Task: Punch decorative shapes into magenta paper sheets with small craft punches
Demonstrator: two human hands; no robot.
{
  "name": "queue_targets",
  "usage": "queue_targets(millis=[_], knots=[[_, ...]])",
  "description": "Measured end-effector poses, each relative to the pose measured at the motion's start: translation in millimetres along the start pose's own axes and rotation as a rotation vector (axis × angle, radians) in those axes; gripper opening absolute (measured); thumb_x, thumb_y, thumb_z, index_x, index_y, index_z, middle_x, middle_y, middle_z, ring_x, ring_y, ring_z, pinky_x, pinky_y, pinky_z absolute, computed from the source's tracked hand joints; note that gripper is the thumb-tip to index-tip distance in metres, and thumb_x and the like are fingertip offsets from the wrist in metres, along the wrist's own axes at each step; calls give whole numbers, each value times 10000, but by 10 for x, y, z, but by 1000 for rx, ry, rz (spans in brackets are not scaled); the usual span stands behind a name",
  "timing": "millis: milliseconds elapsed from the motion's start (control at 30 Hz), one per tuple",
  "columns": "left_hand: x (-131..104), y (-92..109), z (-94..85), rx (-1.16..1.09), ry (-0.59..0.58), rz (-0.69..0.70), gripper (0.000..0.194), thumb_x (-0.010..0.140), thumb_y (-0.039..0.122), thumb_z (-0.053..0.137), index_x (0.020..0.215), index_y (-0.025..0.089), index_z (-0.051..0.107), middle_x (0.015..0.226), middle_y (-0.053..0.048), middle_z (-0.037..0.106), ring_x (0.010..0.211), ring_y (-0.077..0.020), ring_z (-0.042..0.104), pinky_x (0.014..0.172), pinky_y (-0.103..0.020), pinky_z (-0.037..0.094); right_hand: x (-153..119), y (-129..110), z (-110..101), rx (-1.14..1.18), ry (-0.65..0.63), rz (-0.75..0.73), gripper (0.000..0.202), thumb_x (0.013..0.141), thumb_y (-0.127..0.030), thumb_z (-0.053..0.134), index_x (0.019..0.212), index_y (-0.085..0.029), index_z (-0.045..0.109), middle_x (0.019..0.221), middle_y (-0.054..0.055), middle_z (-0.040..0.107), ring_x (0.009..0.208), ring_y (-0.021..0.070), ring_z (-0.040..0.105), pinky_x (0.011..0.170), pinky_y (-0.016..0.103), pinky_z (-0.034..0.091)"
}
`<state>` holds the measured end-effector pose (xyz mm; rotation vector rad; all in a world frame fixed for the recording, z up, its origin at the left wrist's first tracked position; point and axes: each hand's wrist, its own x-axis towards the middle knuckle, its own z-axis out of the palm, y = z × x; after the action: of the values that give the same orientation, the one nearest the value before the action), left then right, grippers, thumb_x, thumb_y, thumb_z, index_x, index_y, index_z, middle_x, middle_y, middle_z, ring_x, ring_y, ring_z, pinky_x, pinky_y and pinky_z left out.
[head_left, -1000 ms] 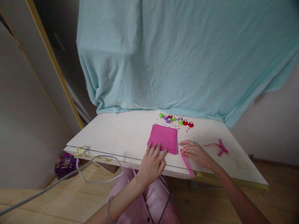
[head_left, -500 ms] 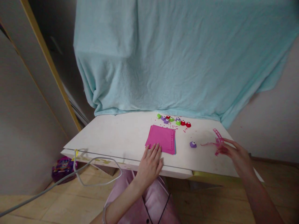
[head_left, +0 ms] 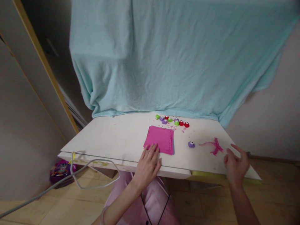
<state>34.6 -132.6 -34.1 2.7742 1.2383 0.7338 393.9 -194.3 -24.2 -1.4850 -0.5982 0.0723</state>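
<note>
Sitting on the floor at the far left, a purple package (head_left: 61, 173) is lying partly behind a grey cable (head_left: 37, 196), which is looping up to the front edge of a white table (head_left: 112, 134). A light blue cloth (head_left: 150, 62) is hanging along the rear edge of the table.

Near the middle of the front edge, my left hand (head_left: 147, 165) is lying palm down. Its fingers are extending, slightly spread, onto the near edge of a stack of pink paper (head_left: 157, 136); they are pressing from above and are not closing around anything. The stack is lying flat, its top sheet showing a row of small marks along the right side, and blue is showing beneath that side.

Behind the stack, small red, green and purple figures (head_left: 181, 123) with eyes are standing among pink scraps (head_left: 174, 126). To the right, a lone purple figure (head_left: 191, 144) is sitting apart, and tangled pink strips (head_left: 216, 147) are lying beyond it.

At the far right, my right hand (head_left: 236, 165) is hovering near the strips, index finger and thumb standing apart, other fingers curling; I am seeing nothing between them.
</note>
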Motion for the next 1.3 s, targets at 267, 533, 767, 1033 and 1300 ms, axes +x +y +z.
queue_targets(millis=[267,533,767,1033,1300], knots=[[393,116,-36,-86,57,-36,313,959,264,414,1249,236,528,1239,-82,556,1117,-229,502,941,-426,424,-135,132,215,203,-20,73,303,728,-370,682,929,-144,658,498,-58,476,375,75,385,321,187,232],[680,149,161,32,72,-62,310,880,424,561,1107,214,594,1008,-87,617,969,-269,499,826,-444,388,-89,228,157,256,21,93,253,731,-362,674,863,-147,653,532,-52,484,428,77,416,353,181,259],[639,124,190,44,61,-26,431,813,524,590,1116,218,602,1018,-85,615,973,-270,502,836,-436,380,-77,232,175,247,-23,106,246,754,-368,659,856,-144,651,546,-43,497,432,76,398,354,187,250],[633,118,196,-1,13,63,292,878,422,561,1096,234,613,1042,-72,611,976,-237,534,831,-395,407,-59,245,219,203,-18,130,294,703,-417,717,790,-147,641,513,-50,489,386,72,391,340,202,275],[662,102,193,8,18,94,247,955,357,449,886,197,625,909,-68,608,893,-213,564,774,-371,410,-79,258,204,159,-71,117,320,717,-447,711,816,-148,659,515,-47,501,401,80,402,357,212,291]])
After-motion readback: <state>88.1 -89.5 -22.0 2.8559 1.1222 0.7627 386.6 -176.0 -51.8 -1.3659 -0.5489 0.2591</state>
